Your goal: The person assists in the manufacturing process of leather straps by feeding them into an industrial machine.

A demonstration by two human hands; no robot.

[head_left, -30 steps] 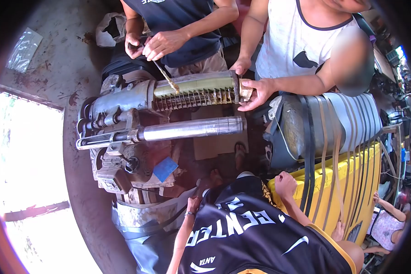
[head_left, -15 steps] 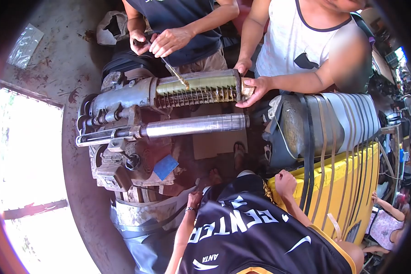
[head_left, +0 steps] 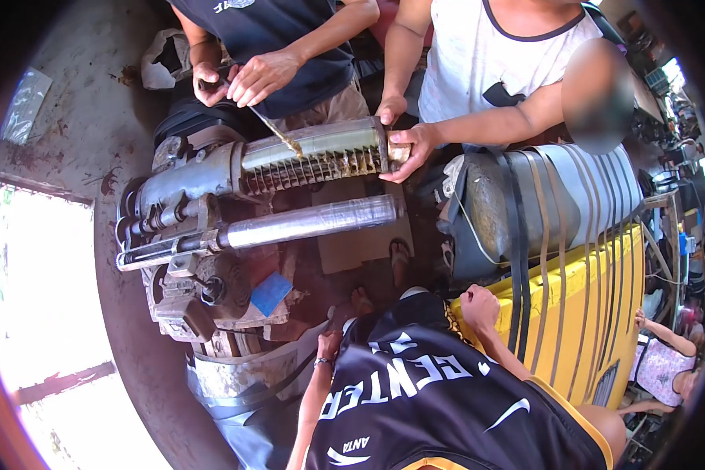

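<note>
– What has moved?
– The machine (head_left: pixel 188 184) sits farther left in view than half a second ago. Over the last second the smeared tip of the stick (head_left: pixel 272 127) has slid along the tube (head_left: pixel 313 143) towards the block (head_left: pixel 400 150). The wearer's own hands hardly shift.
– Where's the right grip (head_left: pixel 480 306)?
– By the near edge of the yellow panel (head_left: pixel 580 313). Its fingers are curled in, with nothing visible inside.
– And the left grip (head_left: pixel 329 342)?
– Low, beside the wearer's leg, a band (head_left: pixel 322 361) at the wrist. I can't tell how far it's closed, or whether it has hold of anything.
– Who has the stick?
– The person in the dark shirt (head_left: pixel 290 31). The left hand (head_left: pixel 262 77) is on its upper end, the right hand (head_left: pixel 209 84) just beside. The tip is at the teeth (head_left: pixel 313 170) on the tube's side; I can't tell if it touches.
– And the block?
– At the tube's end. The person in the vest (head_left: pixel 509 51) has one hand (head_left: pixel 411 150) around it, the other (head_left: pixel 392 110) at the tube's rim.
– What else?
– A shiny rod (head_left: pixel 313 221) runs beside the tube, on the wearer's side. A strapped bundle (head_left: pixel 486 207) lies beside the yellow panel, and a blue sheet (head_left: pixel 271 293) near the machine.
</note>
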